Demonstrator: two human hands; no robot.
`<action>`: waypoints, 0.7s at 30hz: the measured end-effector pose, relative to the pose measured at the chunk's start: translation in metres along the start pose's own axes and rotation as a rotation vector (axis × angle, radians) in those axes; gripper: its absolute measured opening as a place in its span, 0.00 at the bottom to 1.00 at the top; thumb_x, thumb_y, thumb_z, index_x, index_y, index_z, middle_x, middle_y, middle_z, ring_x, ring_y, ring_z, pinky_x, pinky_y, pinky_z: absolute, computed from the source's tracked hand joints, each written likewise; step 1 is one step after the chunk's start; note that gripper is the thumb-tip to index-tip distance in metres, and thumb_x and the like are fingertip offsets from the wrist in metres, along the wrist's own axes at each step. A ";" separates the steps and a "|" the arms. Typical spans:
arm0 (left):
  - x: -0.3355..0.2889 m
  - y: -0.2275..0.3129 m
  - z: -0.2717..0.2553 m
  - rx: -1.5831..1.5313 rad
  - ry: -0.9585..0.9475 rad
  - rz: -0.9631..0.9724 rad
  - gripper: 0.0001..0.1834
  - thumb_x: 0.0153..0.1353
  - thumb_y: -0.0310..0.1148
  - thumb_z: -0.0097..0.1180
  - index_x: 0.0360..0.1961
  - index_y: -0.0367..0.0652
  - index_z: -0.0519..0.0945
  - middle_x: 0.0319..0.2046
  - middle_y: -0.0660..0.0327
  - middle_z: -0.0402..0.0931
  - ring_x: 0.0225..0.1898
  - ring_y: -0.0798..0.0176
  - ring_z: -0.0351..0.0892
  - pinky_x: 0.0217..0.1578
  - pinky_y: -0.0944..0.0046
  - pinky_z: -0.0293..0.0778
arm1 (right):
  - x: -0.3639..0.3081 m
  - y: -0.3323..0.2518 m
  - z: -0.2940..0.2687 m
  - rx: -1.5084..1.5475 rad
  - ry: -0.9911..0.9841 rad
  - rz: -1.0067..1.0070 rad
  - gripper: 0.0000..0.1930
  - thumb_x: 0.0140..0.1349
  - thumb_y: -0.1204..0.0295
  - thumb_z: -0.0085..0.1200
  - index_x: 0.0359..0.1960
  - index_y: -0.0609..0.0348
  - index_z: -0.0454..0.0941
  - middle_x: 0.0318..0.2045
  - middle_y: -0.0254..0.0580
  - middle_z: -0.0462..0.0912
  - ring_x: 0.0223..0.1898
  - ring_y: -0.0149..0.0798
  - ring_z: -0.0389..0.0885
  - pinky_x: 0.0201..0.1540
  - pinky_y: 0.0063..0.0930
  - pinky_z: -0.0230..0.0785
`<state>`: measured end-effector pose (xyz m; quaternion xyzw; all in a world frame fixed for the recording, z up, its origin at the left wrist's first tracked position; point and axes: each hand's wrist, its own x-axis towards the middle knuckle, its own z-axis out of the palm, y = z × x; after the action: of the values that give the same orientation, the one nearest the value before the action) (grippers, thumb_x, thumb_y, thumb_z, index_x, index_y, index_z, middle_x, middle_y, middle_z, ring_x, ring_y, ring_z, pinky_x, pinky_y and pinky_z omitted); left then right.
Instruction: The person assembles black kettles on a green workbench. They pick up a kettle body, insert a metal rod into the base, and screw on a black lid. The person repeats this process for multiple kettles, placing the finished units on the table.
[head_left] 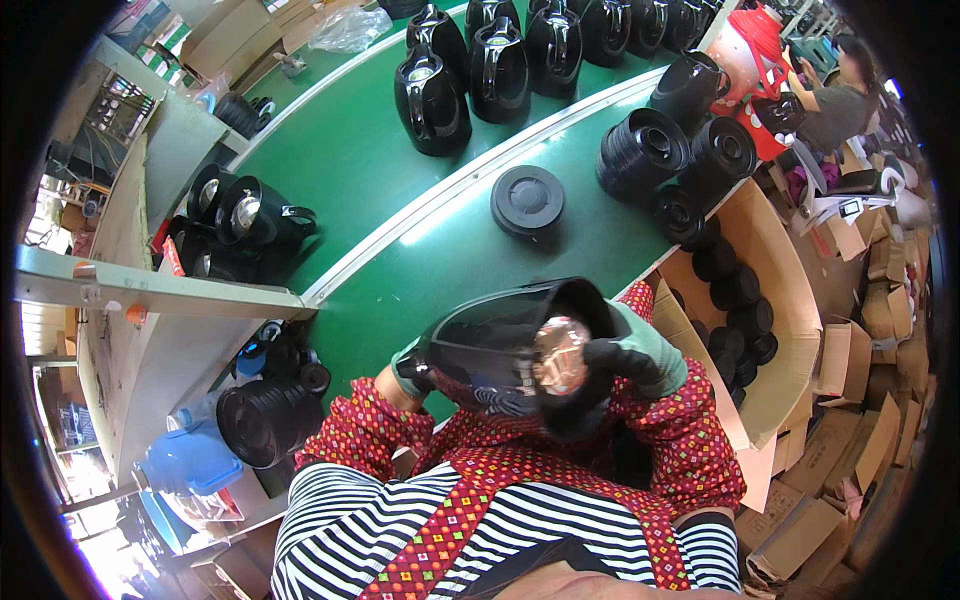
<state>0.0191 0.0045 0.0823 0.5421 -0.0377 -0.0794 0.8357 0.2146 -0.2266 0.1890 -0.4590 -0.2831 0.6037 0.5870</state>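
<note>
Across the middle and top, a broad green table [430, 275], split along a white rail [440, 203] slanting from lower left up to the right. At its right edge, near the strip on this side, an open cardboard box [795, 300] with black discs [735, 290] heaped inside. Beyond the rail, a close group of upright black pitchers [432, 105] along the far part; at the left edge, more dark pitchers [255, 212] lying tipped. Open room mainly between those two groups, and on the near strip to either side of a short stack of black lids [527, 200], well apart from the fuller stacks [645, 145] crowding the right edge. At the near side, before the wearer's striped clothing, one glossy black jug [480, 345], tilted onto its side between both hands, open end to the right. Around its left end, gloved left hand [405, 368], partly hidden; cannot tell how far the fingers spread. At the open end, right hand [645, 355] in a green glove, dark fingers [612, 354] closed narrow over the rim, just beside a shiny metal round [560, 355], blurred.
</note>
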 end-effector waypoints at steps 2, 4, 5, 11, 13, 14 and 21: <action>0.000 0.000 0.002 -0.087 0.077 0.028 0.35 0.73 0.33 0.61 0.77 0.36 0.64 0.73 0.50 0.69 0.71 0.57 0.72 0.72 0.55 0.69 | 0.022 -0.003 0.003 -0.138 0.013 -0.046 0.41 0.65 0.51 0.68 0.72 0.66 0.69 0.67 0.49 0.77 0.68 0.39 0.74 0.71 0.38 0.66; -0.003 0.008 0.002 -0.173 0.159 0.053 0.34 0.74 0.34 0.60 0.76 0.37 0.65 0.73 0.50 0.69 0.71 0.57 0.72 0.72 0.55 0.69 | 0.058 0.016 -0.019 -0.047 -0.004 -0.092 0.40 0.71 0.44 0.60 0.74 0.62 0.68 0.65 0.51 0.79 0.67 0.44 0.76 0.71 0.38 0.65; -0.008 0.013 0.002 -0.211 0.207 0.061 0.33 0.74 0.34 0.59 0.76 0.37 0.65 0.73 0.51 0.70 0.71 0.57 0.72 0.72 0.55 0.69 | 0.079 0.012 -0.025 -0.394 0.129 -0.186 0.40 0.70 0.42 0.59 0.75 0.55 0.68 0.66 0.54 0.77 0.69 0.49 0.73 0.73 0.42 0.62; -0.030 0.024 -0.013 1.226 0.354 0.010 0.41 0.64 0.39 0.71 0.74 0.40 0.65 0.69 0.53 0.73 0.66 0.56 0.77 0.67 0.54 0.76 | 0.188 0.031 -0.082 -1.720 0.555 -0.044 0.53 0.55 0.30 0.63 0.82 0.22 0.54 0.80 0.66 0.51 0.80 0.73 0.45 0.78 0.68 0.38; -0.036 0.014 -0.015 0.305 0.496 0.026 0.32 0.70 0.33 0.64 0.72 0.35 0.69 0.68 0.50 0.75 0.66 0.57 0.78 0.67 0.56 0.76 | 0.198 0.044 -0.095 -1.764 0.479 0.018 0.55 0.53 0.33 0.67 0.82 0.20 0.52 0.80 0.68 0.47 0.79 0.76 0.45 0.77 0.69 0.38; -0.037 0.013 -0.014 -0.159 0.540 0.032 0.29 0.73 0.31 0.60 0.71 0.32 0.70 0.67 0.49 0.76 0.66 0.58 0.78 0.68 0.57 0.75 | 0.200 0.047 -0.103 -1.742 0.475 -0.005 0.54 0.54 0.34 0.67 0.81 0.21 0.54 0.80 0.67 0.49 0.78 0.76 0.48 0.77 0.69 0.40; -0.033 0.015 -0.016 0.008 0.382 0.025 0.30 0.81 0.38 0.46 0.76 0.32 0.62 0.73 0.48 0.68 0.69 0.54 0.75 0.71 0.55 0.73 | 0.122 0.019 -0.055 -1.202 0.715 -0.400 0.46 0.61 0.41 0.66 0.79 0.35 0.63 0.69 0.64 0.66 0.67 0.68 0.64 0.72 0.59 0.57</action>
<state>-0.0091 0.0309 0.0902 0.5501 0.1148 0.0354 0.8264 0.2682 -0.1217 0.1218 -0.8109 -0.4354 0.0381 0.3892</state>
